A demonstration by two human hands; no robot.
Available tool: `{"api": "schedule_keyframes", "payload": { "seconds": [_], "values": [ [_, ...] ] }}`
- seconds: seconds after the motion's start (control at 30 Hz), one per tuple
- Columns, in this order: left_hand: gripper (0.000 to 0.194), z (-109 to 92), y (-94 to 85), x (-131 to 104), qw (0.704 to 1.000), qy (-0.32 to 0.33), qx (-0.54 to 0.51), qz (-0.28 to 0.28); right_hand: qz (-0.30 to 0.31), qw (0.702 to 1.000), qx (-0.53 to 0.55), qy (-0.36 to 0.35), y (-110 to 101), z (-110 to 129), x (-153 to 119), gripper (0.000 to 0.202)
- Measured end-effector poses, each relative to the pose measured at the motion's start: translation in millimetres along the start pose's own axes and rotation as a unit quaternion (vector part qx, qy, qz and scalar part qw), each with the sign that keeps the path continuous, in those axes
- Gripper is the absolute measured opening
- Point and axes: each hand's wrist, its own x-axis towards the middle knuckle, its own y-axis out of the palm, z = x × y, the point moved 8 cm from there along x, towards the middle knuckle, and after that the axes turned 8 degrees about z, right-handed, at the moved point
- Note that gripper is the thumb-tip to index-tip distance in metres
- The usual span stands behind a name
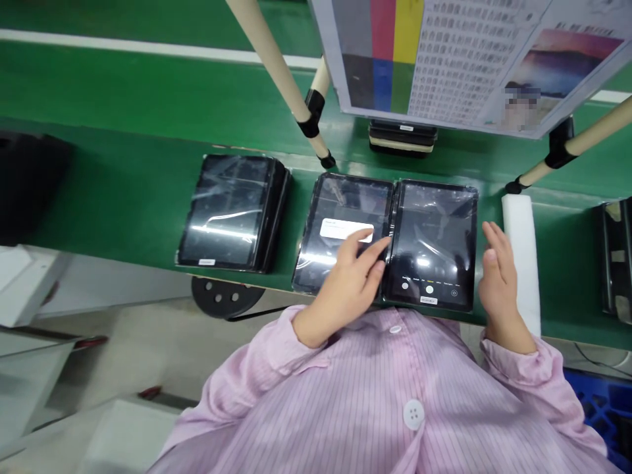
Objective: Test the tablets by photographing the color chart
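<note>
Two tablets in clear film lie side by side in front of me. On the left tablet [340, 197] a white pop-up box glows on a dark screen. My left hand [353, 280] is over its lower right part, fingers spread, the index fingertip at the pop-up's right end. The right tablet [434, 230] shows a camera screen with a white round button low down and a small label at its bottom edge. My right hand [500, 280] is just right of that tablet, fingers stretched out and holding nothing.
A stack of tablets [224, 210] stands to the left. A white foam block [522, 263] lies right of my right hand. Beige pipe legs [276, 62] carry a printed colour chart [444, 59] above the green bench [123, 197]. More dark devices [617, 257] are at the far right.
</note>
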Motion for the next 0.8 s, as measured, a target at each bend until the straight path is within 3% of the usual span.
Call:
{"api": "schedule_keyframes", "payload": {
  "seconds": [0.07,0.13,0.3,0.43,0.53,0.63,0.7,0.8],
  "values": [
    [0.059,-9,20.9,6,0.991,0.003,-0.100,0.087,-0.003,0.991,0.113,0.078,10,-22,2,0.069],
    [0.068,-13,37.2,16,0.976,-0.025,-0.170,0.131,-0.010,0.976,0.175,0.130,19,-36,4,0.076],
    [0.072,-12,55.8,51,0.953,-0.093,-0.274,0.093,-0.018,0.971,0.184,0.153,24,-44,8,0.077],
    [0.068,-22,57.6,62,0.942,-0.089,-0.321,0.047,-0.041,0.970,0.173,0.167,6,-43,5,0.077],
    [0.065,-36,40.2,51,0.938,-0.039,-0.342,0.029,-0.052,0.977,0.147,0.146,-9,-20,0,0.069],
    [0.062,-37,1.9,28,0.952,0.006,-0.307,-0.001,-0.034,0.981,0.159,0.107,3,17,-3,0.066],
    [0.058,-22,-27.3,12,0.962,0.006,-0.270,-0.031,-0.009,0.980,0.181,0.088,31,39,-3,0.068],
    [0.052,21,-60.7,-2,0.970,-0.027,-0.232,-0.074,0.057,0.973,0.216,0.060,93,61,5,0.075]
  ]
}}
